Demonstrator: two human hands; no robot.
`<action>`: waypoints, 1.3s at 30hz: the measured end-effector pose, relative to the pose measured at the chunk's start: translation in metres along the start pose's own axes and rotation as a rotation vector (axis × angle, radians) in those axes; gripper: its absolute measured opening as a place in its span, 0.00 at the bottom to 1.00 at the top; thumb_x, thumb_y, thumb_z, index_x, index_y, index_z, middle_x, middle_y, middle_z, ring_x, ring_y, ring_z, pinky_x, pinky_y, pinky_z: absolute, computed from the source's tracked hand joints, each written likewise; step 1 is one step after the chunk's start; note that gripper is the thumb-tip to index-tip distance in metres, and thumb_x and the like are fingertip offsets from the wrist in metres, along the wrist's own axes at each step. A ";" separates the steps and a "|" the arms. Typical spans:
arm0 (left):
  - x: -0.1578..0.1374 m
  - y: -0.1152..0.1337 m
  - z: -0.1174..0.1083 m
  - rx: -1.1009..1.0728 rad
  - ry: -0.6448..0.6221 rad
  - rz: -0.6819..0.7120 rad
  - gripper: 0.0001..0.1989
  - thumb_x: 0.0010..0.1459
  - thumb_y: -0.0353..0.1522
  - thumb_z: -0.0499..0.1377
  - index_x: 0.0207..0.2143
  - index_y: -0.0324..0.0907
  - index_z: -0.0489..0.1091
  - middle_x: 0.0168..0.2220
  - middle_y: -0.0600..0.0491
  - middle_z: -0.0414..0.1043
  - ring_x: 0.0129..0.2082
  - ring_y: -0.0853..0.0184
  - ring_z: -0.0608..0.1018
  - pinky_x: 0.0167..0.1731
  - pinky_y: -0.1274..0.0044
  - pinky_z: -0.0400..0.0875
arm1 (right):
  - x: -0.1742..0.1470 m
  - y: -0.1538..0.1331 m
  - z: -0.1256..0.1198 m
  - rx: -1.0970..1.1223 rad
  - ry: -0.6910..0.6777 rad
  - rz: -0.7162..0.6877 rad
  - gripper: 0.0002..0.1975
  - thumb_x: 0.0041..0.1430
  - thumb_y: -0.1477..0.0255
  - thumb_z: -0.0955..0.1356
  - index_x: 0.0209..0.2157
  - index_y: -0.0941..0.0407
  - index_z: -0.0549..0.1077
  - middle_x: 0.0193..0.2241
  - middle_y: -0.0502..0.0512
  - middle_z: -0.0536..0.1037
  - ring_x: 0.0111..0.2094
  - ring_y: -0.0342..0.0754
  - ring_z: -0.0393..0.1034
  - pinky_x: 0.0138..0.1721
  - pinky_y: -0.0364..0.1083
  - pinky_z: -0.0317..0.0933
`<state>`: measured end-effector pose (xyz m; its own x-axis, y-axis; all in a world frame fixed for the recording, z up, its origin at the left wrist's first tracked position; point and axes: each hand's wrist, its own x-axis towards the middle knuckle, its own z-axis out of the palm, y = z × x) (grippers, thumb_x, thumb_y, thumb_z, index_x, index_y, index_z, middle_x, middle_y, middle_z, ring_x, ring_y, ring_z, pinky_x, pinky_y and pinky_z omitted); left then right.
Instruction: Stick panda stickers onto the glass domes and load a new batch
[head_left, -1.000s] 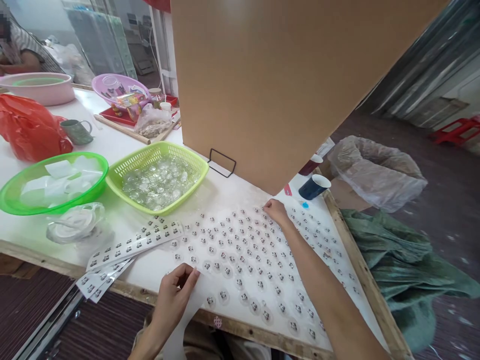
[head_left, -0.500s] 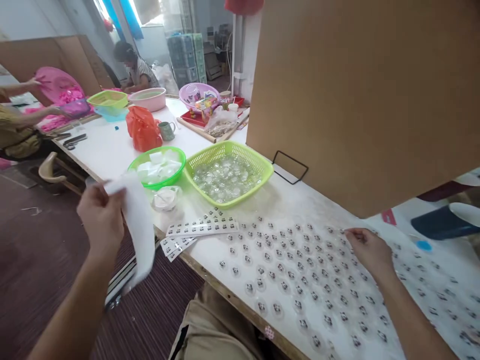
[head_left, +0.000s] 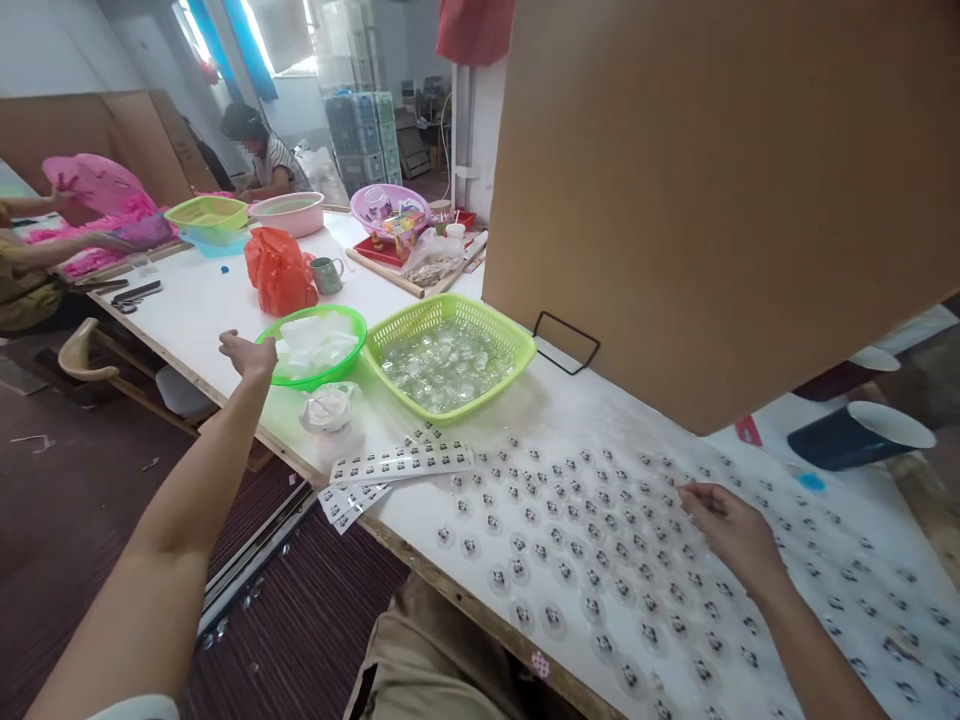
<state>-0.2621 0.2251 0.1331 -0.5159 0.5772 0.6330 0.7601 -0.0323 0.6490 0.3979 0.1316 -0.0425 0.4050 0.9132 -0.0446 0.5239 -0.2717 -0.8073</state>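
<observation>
Curling partway, hands [head_left: 250,355] [head_left: 733,530] are near bowl [head_left: 319,379] and stickers [head_left: 649,633].

Left hand [head_left: 251,356] outstretched, right hand [head_left: 733,528] loosely curled.

Panda-printed discs [head_left: 553,617]: transparent, smooth. Basket [head_left: 409,326]: matt plastic. 1 bag [head_left: 277,275]: crinkled red plastic, slightly glossy. Panel [head_left: 675,200]: smooth, matt brown cardboard. Table edge [head_left: 469,605]: rough, bare wood.

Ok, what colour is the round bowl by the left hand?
The bowl is bright green, clearest in the head view.
</observation>
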 end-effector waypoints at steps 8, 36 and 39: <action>-0.123 0.051 -0.024 -0.064 -0.246 0.491 0.14 0.65 0.32 0.55 0.52 0.41 0.63 0.52 0.43 0.70 0.47 0.60 0.76 0.46 0.64 0.73 | -0.021 -0.023 0.027 0.146 -0.067 -0.020 0.20 0.41 0.54 0.69 0.31 0.56 0.74 0.26 0.55 0.77 0.28 0.50 0.70 0.28 0.46 0.63; -0.212 0.051 -0.021 0.202 -0.591 0.318 0.13 0.68 0.33 0.51 0.34 0.42 0.72 0.33 0.49 0.78 0.34 0.63 0.79 0.37 0.75 0.70 | -0.082 -0.080 0.060 0.298 -0.301 -0.096 0.23 0.42 0.48 0.71 0.29 0.53 0.76 0.24 0.54 0.75 0.26 0.49 0.69 0.26 0.46 0.65; -0.220 0.077 -0.025 0.087 -0.576 0.351 0.11 0.68 0.34 0.52 0.34 0.42 0.72 0.34 0.50 0.78 0.36 0.65 0.79 0.38 0.76 0.71 | -0.101 -0.106 0.067 0.360 -0.414 -0.134 0.24 0.48 0.46 0.69 0.30 0.53 0.75 0.24 0.55 0.76 0.26 0.49 0.68 0.29 0.47 0.66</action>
<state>-0.1000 0.0754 0.0546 0.0417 0.8876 0.4588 0.8856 -0.2454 0.3943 0.2514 0.0889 0.0084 -0.0136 0.9952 -0.0965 0.2320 -0.0907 -0.9685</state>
